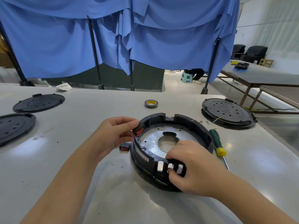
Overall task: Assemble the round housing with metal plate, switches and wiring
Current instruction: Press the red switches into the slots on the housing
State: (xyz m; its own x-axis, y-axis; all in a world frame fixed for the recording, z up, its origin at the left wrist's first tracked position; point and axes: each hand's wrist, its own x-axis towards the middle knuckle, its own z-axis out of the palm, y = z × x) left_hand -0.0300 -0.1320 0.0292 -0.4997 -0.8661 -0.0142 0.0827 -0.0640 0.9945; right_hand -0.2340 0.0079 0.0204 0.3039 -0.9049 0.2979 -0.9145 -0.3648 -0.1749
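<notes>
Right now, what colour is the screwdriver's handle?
Green with a yellow collar: the screwdriver lies right of the housing, clearest in the head view.

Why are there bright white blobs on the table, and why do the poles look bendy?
Head view: the blobs are glare, lamps overhead reflecting off the smooth table, and the metal plate shines too; the wide-angle lens bows the poles and table edge; the hands cast only soft shadows.

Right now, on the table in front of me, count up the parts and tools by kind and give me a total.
Round housing: 1
Red rocker switches: 2
Black perforated covers: 3
Screwdriver: 1
Tape roll: 1
Total: 8
</notes>
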